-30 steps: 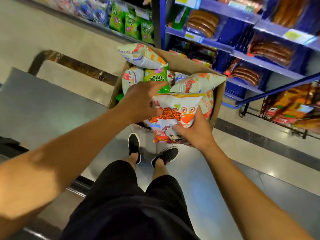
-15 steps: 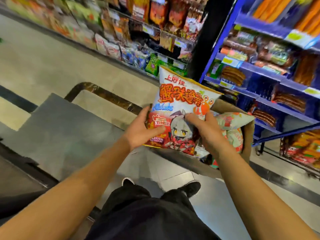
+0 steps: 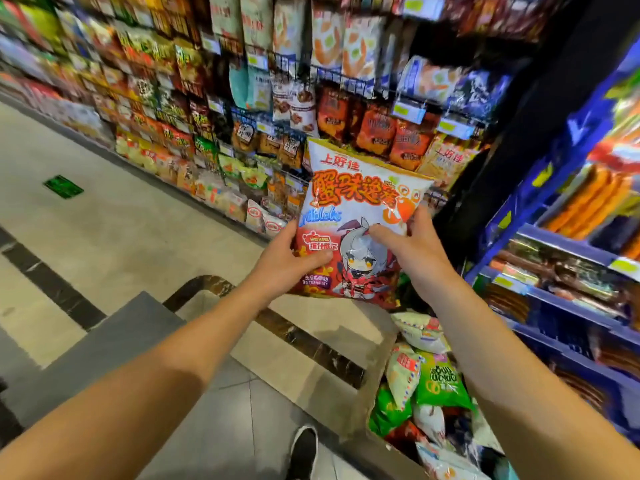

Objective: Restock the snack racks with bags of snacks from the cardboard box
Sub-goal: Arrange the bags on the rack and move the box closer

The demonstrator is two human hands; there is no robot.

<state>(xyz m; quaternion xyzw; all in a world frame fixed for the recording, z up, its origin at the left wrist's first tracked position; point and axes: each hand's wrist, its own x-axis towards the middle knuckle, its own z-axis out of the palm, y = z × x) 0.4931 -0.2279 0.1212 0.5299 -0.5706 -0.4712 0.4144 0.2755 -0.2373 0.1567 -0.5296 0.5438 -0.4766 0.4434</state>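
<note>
A white and red snack bag [image 3: 356, 202] with orange characters and a cartoon figure is held upright in front of the snack racks [image 3: 346, 109]. My left hand [image 3: 287, 261] grips its lower left edge, thumb across the front. My right hand [image 3: 412, 247] grips its right side, fingers curled over the front. Below, at the lower right, the open cardboard box [image 3: 377, 372] holds several green and pale snack bags [image 3: 440, 379].
Wire racks full of hanging snack bags run from the top centre away to the left along the aisle. Blue shelves [image 3: 561, 237] with packaged sausages stand at the right. A tiled floor [image 3: 114, 220] lies at the left. My black shoe [image 3: 304, 452] shows beside the box.
Both hands have lifted the white and red bag out of the box and up toward the racks. The view has tilted up from the box to the shelves.
</note>
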